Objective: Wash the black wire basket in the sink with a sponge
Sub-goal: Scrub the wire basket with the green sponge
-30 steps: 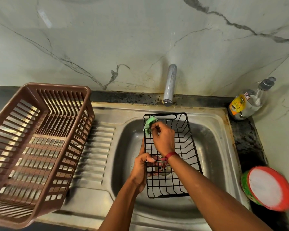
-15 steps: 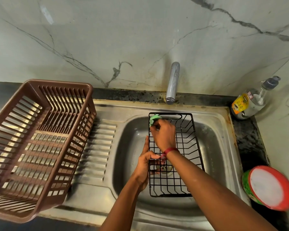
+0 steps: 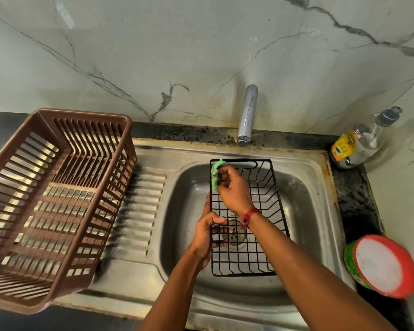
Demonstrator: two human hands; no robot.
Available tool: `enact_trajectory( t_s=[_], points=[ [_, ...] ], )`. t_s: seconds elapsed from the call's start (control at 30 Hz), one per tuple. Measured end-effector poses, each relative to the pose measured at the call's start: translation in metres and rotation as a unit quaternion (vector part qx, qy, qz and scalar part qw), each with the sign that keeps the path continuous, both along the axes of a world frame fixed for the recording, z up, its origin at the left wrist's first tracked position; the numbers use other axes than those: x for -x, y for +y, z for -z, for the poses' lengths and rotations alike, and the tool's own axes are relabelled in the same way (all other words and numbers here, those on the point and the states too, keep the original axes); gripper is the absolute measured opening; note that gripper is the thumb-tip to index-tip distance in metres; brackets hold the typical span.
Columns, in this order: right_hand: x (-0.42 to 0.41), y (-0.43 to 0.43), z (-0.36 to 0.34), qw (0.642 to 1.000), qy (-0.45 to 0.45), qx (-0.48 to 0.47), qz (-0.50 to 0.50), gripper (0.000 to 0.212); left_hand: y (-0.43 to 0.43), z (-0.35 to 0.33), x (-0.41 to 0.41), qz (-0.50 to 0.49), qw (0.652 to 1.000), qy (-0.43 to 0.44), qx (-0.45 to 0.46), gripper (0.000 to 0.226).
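The black wire basket (image 3: 261,235) is sitting in the sink (image 3: 299,211), over the drain. The right hand (image 3: 234,192) is pinching a green sponge (image 3: 215,174) in curled fingers, pressing it on the basket's far left corner. The left hand (image 3: 204,237) is gripping the left rim, thumb hooked over the wire, 1 finger stretched along it. No water is running from the tap (image 3: 247,113) and no foam is showing, so scrubbing seems to be under way, with most wires and rinsing left.
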State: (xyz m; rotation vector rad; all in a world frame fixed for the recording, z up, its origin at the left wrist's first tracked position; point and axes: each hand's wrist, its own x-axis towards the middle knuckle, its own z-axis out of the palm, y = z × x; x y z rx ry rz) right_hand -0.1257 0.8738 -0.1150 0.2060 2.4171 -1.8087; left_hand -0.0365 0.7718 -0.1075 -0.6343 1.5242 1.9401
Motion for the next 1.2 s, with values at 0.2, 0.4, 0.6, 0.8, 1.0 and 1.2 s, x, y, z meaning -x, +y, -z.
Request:
enact_trajectory(
  t_s=[0.2,0.4,0.6,0.8,1.0,1.2],
  points=[
    [0.001,0.003,-0.002,0.994,0.059,-0.095,-0.015,0.029,0.000,-0.005,-0.001,0.009,1.000,0.024,-0.005,0.097],
    [0.005,0.010,-0.001,0.988,0.083,-0.127,-0.001,0.015,0.000,-0.004,-0.002,0.008,0.999,0.032,0.013,0.095],
    [0.000,0.006,0.005,0.988,0.068,-0.137,-0.034,0.053,0.001,-0.008,0.000,0.002,0.999,0.037,0.030,0.096],
    [0.004,0.004,-0.003,0.980,0.111,-0.165,0.001,0.025,-0.004,-0.007,-0.001,-0.007,0.999,0.034,0.005,0.100],
    [-0.002,0.000,-0.006,0.966,0.075,-0.248,-0.022,0.027,-0.004,-0.004,0.004,-0.018,0.998,0.046,-0.043,0.061],
    [-0.012,-0.001,-0.011,0.948,0.143,-0.276,-0.069,0.036,-0.007,-0.004,0.009,-0.024,0.998,0.049,-0.027,0.068]
  ],
)
